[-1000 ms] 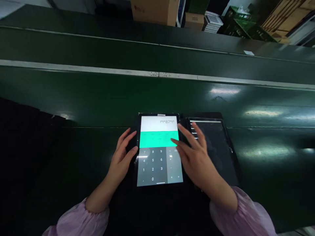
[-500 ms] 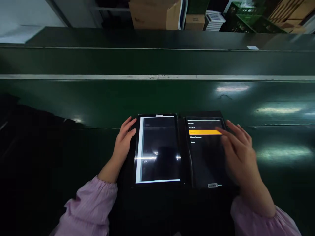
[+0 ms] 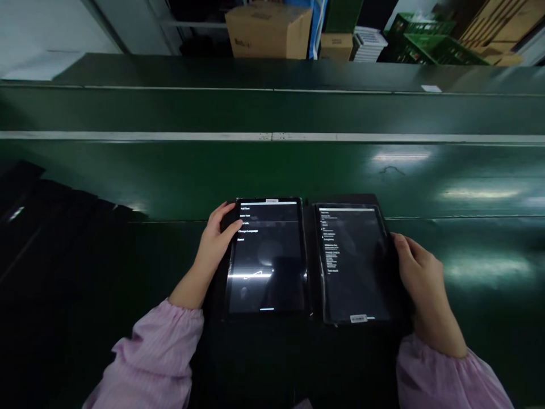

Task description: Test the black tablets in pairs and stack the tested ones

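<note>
Two dark tablets lie side by side in front of me. The left tablet (image 3: 268,261) shows a short menu in white text, with a barcode sticker at its top edge. My left hand (image 3: 213,238) grips its upper left edge, and the thumb lies over the screen, covering the start of one menu line. The right tablet (image 3: 357,255) shows a longer list of small text and has a barcode sticker near its bottom edge. My right hand (image 3: 419,272) holds this tablet's right edge, thumb along the side; the other fingers are mostly hidden.
A dark green work surface (image 3: 213,170) spreads beyond the tablets, crossed by a pale metal strip (image 3: 170,136). Behind it stand a large cardboard box (image 3: 268,34), a smaller box (image 3: 335,46), a white stack (image 3: 368,44) and green crates (image 3: 443,50). Dark items lie at left.
My right hand has drawn back from the right screen to its edge, and that screen went from a menu to a text list. The left screen now shows a menu; my left thumb has moved onto it.
</note>
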Action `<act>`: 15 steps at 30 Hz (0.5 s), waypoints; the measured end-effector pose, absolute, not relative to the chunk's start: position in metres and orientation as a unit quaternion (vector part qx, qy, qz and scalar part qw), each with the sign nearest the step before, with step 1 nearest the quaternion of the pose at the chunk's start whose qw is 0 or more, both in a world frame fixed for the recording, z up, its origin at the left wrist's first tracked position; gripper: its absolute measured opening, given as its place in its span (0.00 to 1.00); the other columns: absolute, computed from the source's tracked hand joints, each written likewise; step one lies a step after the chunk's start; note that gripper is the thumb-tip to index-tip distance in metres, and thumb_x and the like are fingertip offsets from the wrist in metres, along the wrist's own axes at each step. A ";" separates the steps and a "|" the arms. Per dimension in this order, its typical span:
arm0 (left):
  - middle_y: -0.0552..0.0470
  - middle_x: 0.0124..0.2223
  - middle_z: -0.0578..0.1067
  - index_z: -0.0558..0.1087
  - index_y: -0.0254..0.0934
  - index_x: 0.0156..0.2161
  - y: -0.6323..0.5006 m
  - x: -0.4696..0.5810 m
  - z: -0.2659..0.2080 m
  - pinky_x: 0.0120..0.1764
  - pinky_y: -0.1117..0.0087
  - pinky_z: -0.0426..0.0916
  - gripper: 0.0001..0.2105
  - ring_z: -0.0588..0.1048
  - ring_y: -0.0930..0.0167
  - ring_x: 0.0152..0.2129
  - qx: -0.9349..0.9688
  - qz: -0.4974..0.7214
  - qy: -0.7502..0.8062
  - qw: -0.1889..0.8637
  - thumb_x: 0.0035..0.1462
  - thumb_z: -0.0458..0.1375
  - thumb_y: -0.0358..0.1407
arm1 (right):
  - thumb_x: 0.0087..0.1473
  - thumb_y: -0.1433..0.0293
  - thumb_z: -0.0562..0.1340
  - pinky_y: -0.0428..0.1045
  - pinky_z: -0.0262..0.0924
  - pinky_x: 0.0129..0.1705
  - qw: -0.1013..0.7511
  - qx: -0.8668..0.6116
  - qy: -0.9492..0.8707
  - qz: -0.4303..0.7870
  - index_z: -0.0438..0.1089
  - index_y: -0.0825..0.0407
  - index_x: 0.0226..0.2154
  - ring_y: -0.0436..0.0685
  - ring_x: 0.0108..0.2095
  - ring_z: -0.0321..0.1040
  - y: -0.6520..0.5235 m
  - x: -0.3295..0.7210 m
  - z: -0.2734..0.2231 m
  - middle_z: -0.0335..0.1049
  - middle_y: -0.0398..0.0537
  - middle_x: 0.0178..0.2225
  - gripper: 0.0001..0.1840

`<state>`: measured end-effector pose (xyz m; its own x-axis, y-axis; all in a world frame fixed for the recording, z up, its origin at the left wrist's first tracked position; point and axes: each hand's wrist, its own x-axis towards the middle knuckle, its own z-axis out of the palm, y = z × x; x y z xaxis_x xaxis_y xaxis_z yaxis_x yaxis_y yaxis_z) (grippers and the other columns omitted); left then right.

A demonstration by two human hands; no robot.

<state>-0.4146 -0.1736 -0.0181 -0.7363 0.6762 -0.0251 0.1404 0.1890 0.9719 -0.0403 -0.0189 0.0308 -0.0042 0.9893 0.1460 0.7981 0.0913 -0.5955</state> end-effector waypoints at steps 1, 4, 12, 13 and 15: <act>0.44 0.69 0.72 0.80 0.46 0.52 -0.175 -0.413 -0.018 0.72 0.48 0.57 0.22 0.66 0.53 0.70 0.274 0.574 0.735 0.233 0.52 0.67 0.45 | 0.60 0.36 0.53 0.57 0.70 0.38 0.272 -0.650 -0.686 0.181 0.83 0.50 0.39 0.69 0.38 0.80 -0.020 -0.039 0.031 0.83 0.58 0.35 0.40; 0.44 0.69 0.72 0.80 0.46 0.52 -0.180 -0.408 -0.014 0.72 0.50 0.57 0.22 0.67 0.53 0.70 0.261 0.575 0.738 0.236 0.52 0.67 0.46 | 0.61 0.37 0.52 0.58 0.72 0.40 0.275 -0.644 -0.686 0.199 0.83 0.52 0.41 0.69 0.40 0.80 -0.022 -0.033 0.030 0.84 0.58 0.37 0.40; 0.49 0.68 0.75 0.83 0.46 0.47 -0.187 -0.400 -0.010 0.75 0.51 0.52 0.15 0.65 0.56 0.71 0.253 0.597 0.731 0.210 0.58 0.59 0.44 | 0.69 0.50 0.56 0.63 0.72 0.56 0.319 -0.522 -0.776 0.156 0.82 0.47 0.49 0.66 0.53 0.77 -0.040 -0.038 0.046 0.82 0.55 0.50 0.25; 0.50 0.68 0.75 0.83 0.46 0.47 -0.186 -0.401 -0.011 0.75 0.51 0.52 0.15 0.65 0.56 0.71 0.260 0.591 0.736 0.205 0.58 0.59 0.43 | 0.71 0.54 0.56 0.65 0.71 0.59 0.322 -0.473 -0.808 0.138 0.83 0.46 0.47 0.66 0.56 0.76 -0.044 -0.043 0.049 0.82 0.54 0.51 0.23; 0.51 0.67 0.76 0.83 0.47 0.48 -0.186 -0.402 -0.011 0.75 0.51 0.52 0.15 0.65 0.57 0.71 0.271 0.581 0.741 0.198 0.59 0.59 0.43 | 0.73 0.61 0.55 0.68 0.69 0.63 0.307 -0.378 -0.865 0.121 0.84 0.45 0.46 0.67 0.62 0.72 -0.054 -0.054 0.052 0.81 0.53 0.53 0.21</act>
